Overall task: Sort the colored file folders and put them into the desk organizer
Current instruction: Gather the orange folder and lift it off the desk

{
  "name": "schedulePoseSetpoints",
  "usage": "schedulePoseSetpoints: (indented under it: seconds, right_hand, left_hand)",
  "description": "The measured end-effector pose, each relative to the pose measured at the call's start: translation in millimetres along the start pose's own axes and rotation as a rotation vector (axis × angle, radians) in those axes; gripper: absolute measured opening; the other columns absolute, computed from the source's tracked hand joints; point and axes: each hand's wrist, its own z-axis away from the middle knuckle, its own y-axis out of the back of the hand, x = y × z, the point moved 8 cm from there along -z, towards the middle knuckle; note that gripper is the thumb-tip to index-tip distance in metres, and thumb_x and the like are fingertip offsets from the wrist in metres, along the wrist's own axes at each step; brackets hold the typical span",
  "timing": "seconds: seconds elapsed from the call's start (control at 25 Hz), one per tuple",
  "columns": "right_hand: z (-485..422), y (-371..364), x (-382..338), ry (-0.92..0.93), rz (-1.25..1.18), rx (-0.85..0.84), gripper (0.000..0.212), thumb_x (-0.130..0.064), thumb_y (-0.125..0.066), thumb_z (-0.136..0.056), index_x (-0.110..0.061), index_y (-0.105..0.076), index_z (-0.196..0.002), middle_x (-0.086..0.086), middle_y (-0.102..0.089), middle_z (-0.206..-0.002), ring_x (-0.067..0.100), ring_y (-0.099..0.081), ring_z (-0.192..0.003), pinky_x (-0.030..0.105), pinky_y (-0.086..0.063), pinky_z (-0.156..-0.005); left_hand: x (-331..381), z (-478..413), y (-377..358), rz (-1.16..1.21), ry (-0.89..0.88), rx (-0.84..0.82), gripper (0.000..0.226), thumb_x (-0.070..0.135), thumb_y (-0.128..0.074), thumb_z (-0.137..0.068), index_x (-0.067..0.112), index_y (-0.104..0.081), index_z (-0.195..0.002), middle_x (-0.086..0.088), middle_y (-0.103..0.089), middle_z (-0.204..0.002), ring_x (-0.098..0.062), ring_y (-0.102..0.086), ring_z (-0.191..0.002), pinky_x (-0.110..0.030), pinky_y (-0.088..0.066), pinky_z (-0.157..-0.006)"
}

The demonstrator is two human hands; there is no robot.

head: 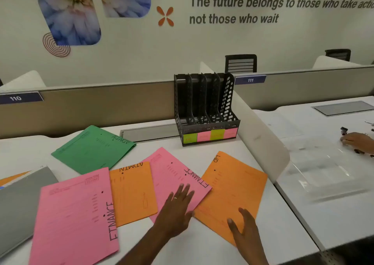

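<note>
Five folders lie spread on the white desk. A green ADMIN folder [95, 149] is at the back left, a pink FINANCE folder [74, 218] at the front left, an orange ADMIN folder [132, 193] beside it. My left hand [178, 206] lies flat with straight fingers on a second pink FINANCE folder [172, 173]. My right hand [242, 228] rests flat on the orange HR folder [232, 185]. The black desk organizer [204, 106] stands upright at the back, its slots empty, with green and pink sticky labels along its front.
A grey folder or board [22, 202] lies at the far left edge. A white divider [261, 137] separates this desk from the right-hand desk, where another person's hand [358, 143] rests near clear plastic sheets. A metal cable hatch [149, 132] sits behind the folders.
</note>
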Motion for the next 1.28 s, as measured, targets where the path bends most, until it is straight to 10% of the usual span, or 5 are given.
schedulePoseSetpoints:
  seconds: [0.44, 0.68, 0.96, 1.12, 1.28]
  right_hand:
    - [-15, -24, 58, 0.177, 0.773, -0.166, 0.078, -0.070, -0.003, -0.098, -0.028, -0.043, -0.151, 0.003, -0.043, -0.157, 0.032, -0.052, -0.138, 0.049, -0.047, -0.104]
    - [-4, -2, 62, 0.325, 0.832, -0.187, 0.106, -0.086, 0.025, -0.066, -0.039, 0.002, -0.157, -0.013, 0.014, -0.161, 0.014, 0.011, -0.151, 0.039, -0.004, -0.125]
    - [16, 46, 93, 0.387, 0.790, -0.323, 0.065, -0.079, -0.011, -0.087, -0.059, -0.001, -0.148, -0.023, 0.015, -0.164, 0.007, 0.017, -0.153, 0.035, 0.001, -0.127]
    - [12, 65, 109, 0.321, 0.639, -0.206, 0.058, -0.037, -0.055, -0.101, -0.046, -0.026, -0.150, -0.009, 0.000, -0.168, 0.016, -0.003, -0.155, 0.043, -0.014, -0.127]
    - [-3, 87, 118, 0.196, 0.613, -0.011, 0.056, -0.010, -0.056, -0.100, -0.027, -0.040, -0.151, 0.010, -0.024, -0.165, 0.031, -0.032, -0.149, 0.050, -0.031, -0.122]
  left_hand:
    - [-17, 21, -82, -0.263, 0.070, -0.123, 0.062, 0.057, -0.031, -0.098, 0.020, -0.067, -0.131, 0.006, -0.062, -0.140, -0.025, -0.036, -0.143, -0.061, -0.005, -0.117]
    - [-67, 8, -67, -0.202, 0.299, -0.025, 0.084, 0.060, -0.007, -0.101, 0.010, -0.071, -0.124, -0.002, -0.072, -0.125, -0.033, -0.049, -0.139, -0.059, 0.005, -0.116]
    - [-21, -1, -52, -0.049, 0.236, 0.000, 0.054, 0.046, -0.042, -0.103, 0.020, -0.045, -0.149, 0.002, -0.045, -0.156, -0.021, -0.025, -0.153, -0.044, -0.019, -0.123]
    - [33, 9, -83, 0.299, 0.107, -0.069, 0.061, 0.048, -0.041, -0.103, 0.018, -0.029, -0.155, -0.001, -0.034, -0.161, -0.021, -0.030, -0.147, -0.037, -0.030, -0.119]
    - [86, 18, -99, 0.396, -0.026, -0.134, 0.054, 0.043, -0.035, -0.106, 0.028, -0.026, -0.157, 0.002, -0.028, -0.164, -0.020, -0.034, -0.144, -0.034, -0.029, -0.119]
